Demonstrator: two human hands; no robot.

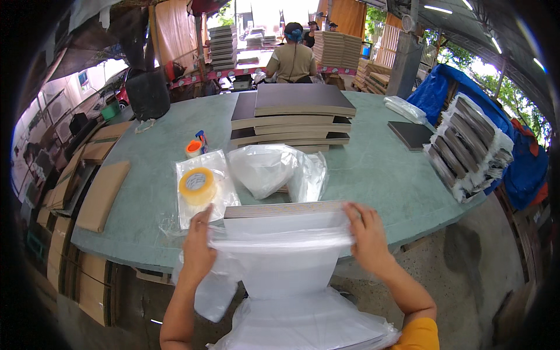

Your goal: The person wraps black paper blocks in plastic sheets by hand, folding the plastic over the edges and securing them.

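Observation:
Straight in front of me a white-faced stack of flat boards (291, 268) leans at the table's near edge, its layered edge facing up. A clear plastic bag (280, 241) wraps around it, with the mouth bunched in a band below the board tops. My left hand (198, 248) grips the bag's left side, and my right hand (368, 238) grips its right side, fingertips by the boards' top corner. More clear plastic (309, 318) covers the lower part near my body. Just beyond my left hand, a roll of clear yellowish tape (197, 185) rests on folded plastic bags (227, 204).
Dark-topped boards (303, 100) are stacked on the green table (146, 192), behind crumpled plastic (262, 166). An orange tape roll (193, 149) sits at left. A wrapped bundle (466, 146) and a dark board (411, 135) are at right. Cardboard (102, 195) leans left; a person (293, 58) sits beyond.

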